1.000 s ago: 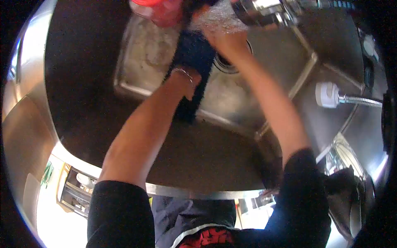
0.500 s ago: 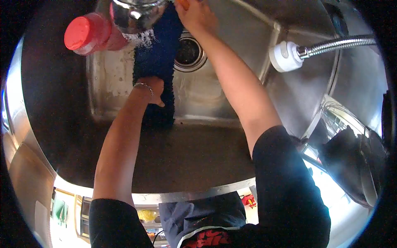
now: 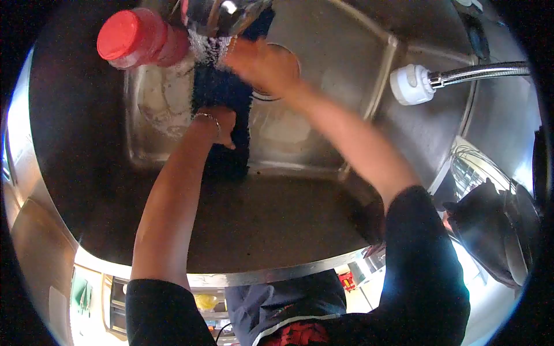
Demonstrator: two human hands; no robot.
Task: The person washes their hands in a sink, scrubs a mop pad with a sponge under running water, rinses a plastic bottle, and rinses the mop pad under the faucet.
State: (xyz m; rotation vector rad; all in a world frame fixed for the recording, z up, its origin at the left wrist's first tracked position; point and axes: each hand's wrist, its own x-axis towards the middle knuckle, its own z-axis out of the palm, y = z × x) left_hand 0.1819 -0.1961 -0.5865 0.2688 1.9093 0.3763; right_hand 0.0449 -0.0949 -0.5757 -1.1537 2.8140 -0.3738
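A long dark blue strip with a rough edge, like a mat or thick cloth (image 3: pixel 228 161), lies lengthwise in the steel sink (image 3: pixel 288 130). My left hand (image 3: pixel 219 124), with a chain bracelet on its wrist, is closed on the strip's near half; the thumb points out toward me. My right hand (image 3: pixel 262 66) is over the strip's far part, beside the drain. Motion smears its fingers, and what they hold cannot be made out. Water (image 3: pixel 209 49) splashes beside it, below a shiny metal faucet (image 3: pixel 222 14).
A red-lidded container (image 3: pixel 141 39) stands at the sink's left. On the right hangs a white spray head (image 3: pixel 412 85) on a metal hose (image 3: pixel 485 70). A wire whisk (image 3: pixel 470 158) and dark utensils (image 3: pixel 487 228) lie at the right edge.
My right hand has come down and left from the top of the strip toward the splashing water. The orange thing seen in it before no longer shows clearly. My left hand keeps its place on the strip.
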